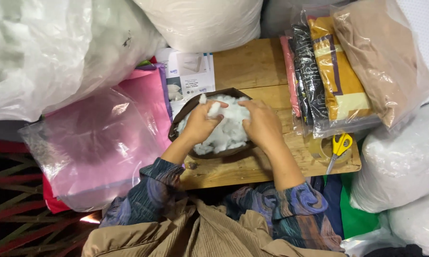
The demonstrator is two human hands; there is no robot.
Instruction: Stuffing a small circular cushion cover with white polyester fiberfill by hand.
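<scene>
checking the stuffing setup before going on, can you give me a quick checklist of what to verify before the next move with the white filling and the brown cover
1. Left hand on the white filling: ok, its fingers pinch a tuft at the top.
2. Right hand on the filling: ok, it lies flat on the right side of the pile.
3. Brown cover open around the filling: ok, its rim shows around the pile.
4. Cover fully resting on the wooden table: ok, with bare wood around it.
5. Yellow scissors clear of the hands: ok, they lie apart at the table's right edge, on a roll of tape.
6. How full the cover is: cannot tell; the hands hide part of it.
</scene>
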